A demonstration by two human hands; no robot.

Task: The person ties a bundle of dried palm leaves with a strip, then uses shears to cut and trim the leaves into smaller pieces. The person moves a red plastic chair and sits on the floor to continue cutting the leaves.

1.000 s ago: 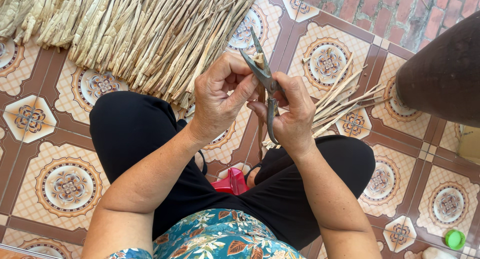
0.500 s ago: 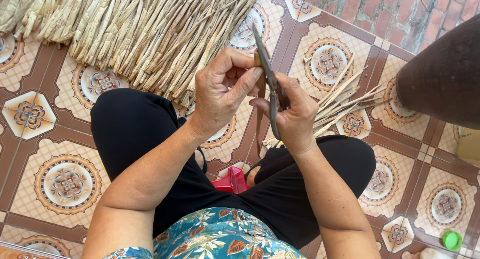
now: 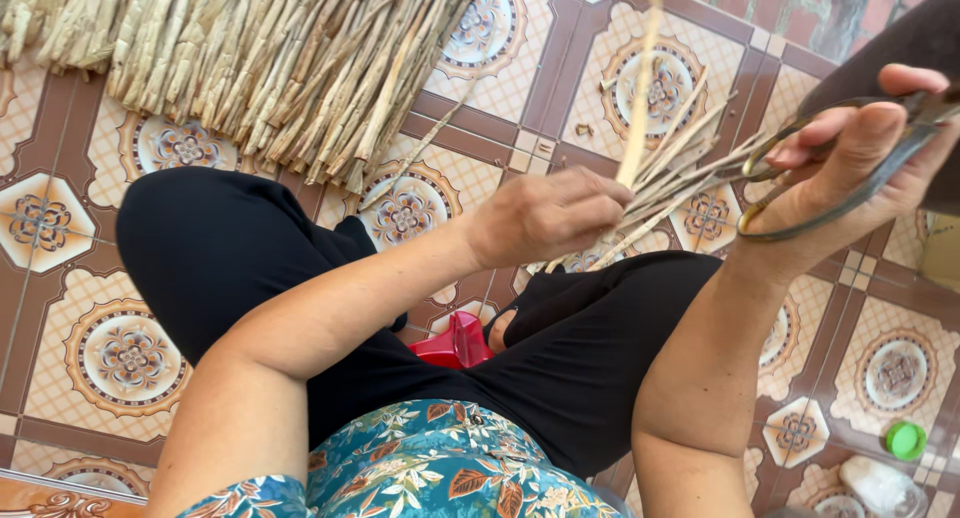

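The left hand [image 3: 545, 216] pinches a pale dried stalk [image 3: 640, 98] in a narrow grip, the strip rising blurred from the fingertips toward the top edge. The right hand [image 3: 850, 173], raised at the right, has its fingers through the loops of dark scissors [image 3: 800, 178], closed around the handles. Between the hands, a small pile of cut strips [image 3: 680, 178] lies on the patterned tile floor [image 3: 60, 228]. A large bundle of dried stalks [image 3: 270, 58] spreads across the upper left. A red object [image 3: 455, 343] shows between the black-clad legs; a green cap [image 3: 905, 440] sits at lower right.
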